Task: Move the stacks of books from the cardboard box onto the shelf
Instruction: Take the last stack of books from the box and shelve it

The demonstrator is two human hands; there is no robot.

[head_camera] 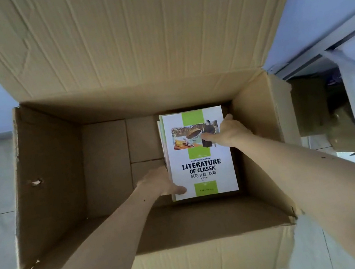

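Book stack (pixel 199 154) in cardboard box (pixel 49 176), lengthwise away, left hand (pixel 159 182), right hand (pixel 232 129) grip its sides

Brown cardboard box (pixel 49 176); white book (pixel 199 154), green stripe, dark title.

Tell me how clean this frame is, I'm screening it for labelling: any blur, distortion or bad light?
Head view: wide-angle bending bows the cardboard box; dim bluish light, no glare; top book title sharp; shelf at right smeared.

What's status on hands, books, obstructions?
Left hand and right hand grip the book stack by its sides. Stack inside box, right half. Nothing blocking.
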